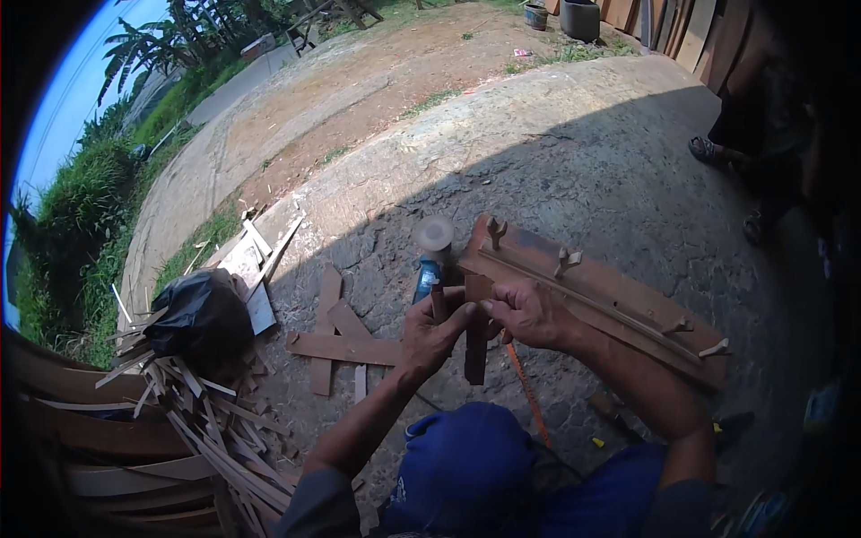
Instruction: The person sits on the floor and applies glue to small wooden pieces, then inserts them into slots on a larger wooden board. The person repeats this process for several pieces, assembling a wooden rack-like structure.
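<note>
My left hand (pixel 432 336) is closed round a short, narrow brown piece (pixel 439 303) that stands up from the fist; it may be wood. Close beside it, my right hand (pixel 527 314) pinches the edge of a small flat wooden board (pixel 477 345), thumb toward my left thumb. Whether the left fingers also touch this board is hidden. Just beyond my hands lies a blue angle grinder (pixel 427 277) with a round pale disc (pixel 434 233). To the right, a long brown plank (pixel 619 282) carries a narrow strip and several forked wooden pegs (pixel 567 261).
Loose wooden boards (pixel 345 349) lie crossed on the cracked concrete at left. Farther left are a black plastic bag (pixel 199 316) and a heap of thin offcuts (pixel 220 426). An orange cord (pixel 527 394) runs near my right arm. Another person's sandalled foot (pixel 704 150) is at far right.
</note>
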Tool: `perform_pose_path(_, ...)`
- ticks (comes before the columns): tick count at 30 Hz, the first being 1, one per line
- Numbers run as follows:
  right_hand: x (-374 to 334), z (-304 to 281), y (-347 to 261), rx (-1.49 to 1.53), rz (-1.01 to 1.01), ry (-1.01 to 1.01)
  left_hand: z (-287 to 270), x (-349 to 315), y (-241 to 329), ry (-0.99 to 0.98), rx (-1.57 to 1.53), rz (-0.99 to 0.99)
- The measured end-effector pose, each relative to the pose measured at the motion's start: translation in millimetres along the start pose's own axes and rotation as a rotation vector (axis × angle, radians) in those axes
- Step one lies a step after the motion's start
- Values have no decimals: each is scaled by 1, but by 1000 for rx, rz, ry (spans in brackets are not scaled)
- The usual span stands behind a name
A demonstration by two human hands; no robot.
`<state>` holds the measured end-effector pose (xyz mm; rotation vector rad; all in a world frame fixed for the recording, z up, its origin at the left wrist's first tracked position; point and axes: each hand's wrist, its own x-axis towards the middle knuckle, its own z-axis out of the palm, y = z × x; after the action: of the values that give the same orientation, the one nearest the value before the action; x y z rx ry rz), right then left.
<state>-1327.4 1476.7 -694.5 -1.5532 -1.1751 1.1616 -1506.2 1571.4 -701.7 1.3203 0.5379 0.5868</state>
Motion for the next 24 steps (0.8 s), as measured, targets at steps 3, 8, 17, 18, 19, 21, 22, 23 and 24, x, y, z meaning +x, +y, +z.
perform_pose_path(3,-1,2,-1,-152,-99,96,5,8,-18,77,63,95)
perform_pose_path(8,-7,-3,4,-290,-118,222,24,9,-18,104,159,169)
perform_pose_path(17,-20,-41,23,111,91,417,-11,1,-5,256,67,83)
perform_pose_path(18,-20,-48,25,187,91,459,-19,-3,-1,229,107,58)
perform_pose_path(19,-20,-51,26,266,87,494,-27,-8,2,208,152,34)
perform_pose_path(21,-26,-56,20,378,44,480,-41,-15,-14,190,258,-16)
perform_pose_path(22,-27,-55,18,409,23,480,-42,-18,-12,183,319,-40)
perform_pose_path(23,-28,-54,16,440,2,480,-42,-20,-10,186,290,-51)
perform_pose_path(24,-30,-53,13,470,-18,476,-39,-22,-8,190,260,-62)
